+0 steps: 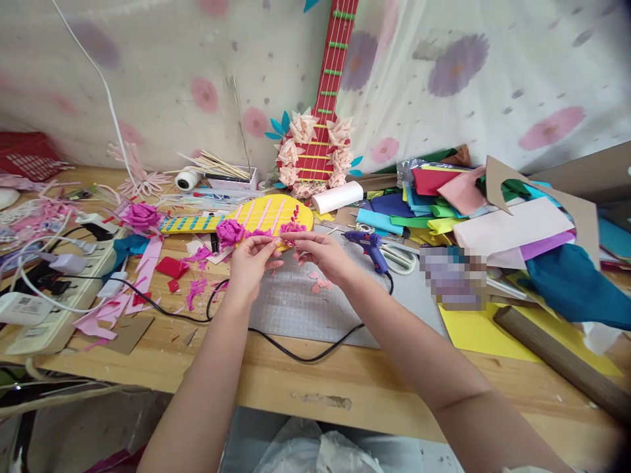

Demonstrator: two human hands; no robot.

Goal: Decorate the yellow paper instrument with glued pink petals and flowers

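Note:
My left hand [250, 261] and my right hand [321, 253] meet over the body of a yellow paper guitar [256, 215] that lies flat on the wooden table [296, 381]. Both pinch at a magenta paper flower [292, 229] at the guitar's lower edge, fingers closed on it. Another magenta flower [229, 231] sits on the guitar just left of my left hand, and a third [142, 215] lies by its blue-barred neck. Small pink petal scraps [320, 284] lie on the grey cutting mat [315, 302] below my hands.
A blue glue gun [367, 246] with a black cord [276, 341] and scissors [401, 257] lie right of my hands. A red paper guitar [325, 112] leans on the curtain. Coloured paper sheets [493, 217] pile at the right; a power strip [44, 309] and plugs at the left.

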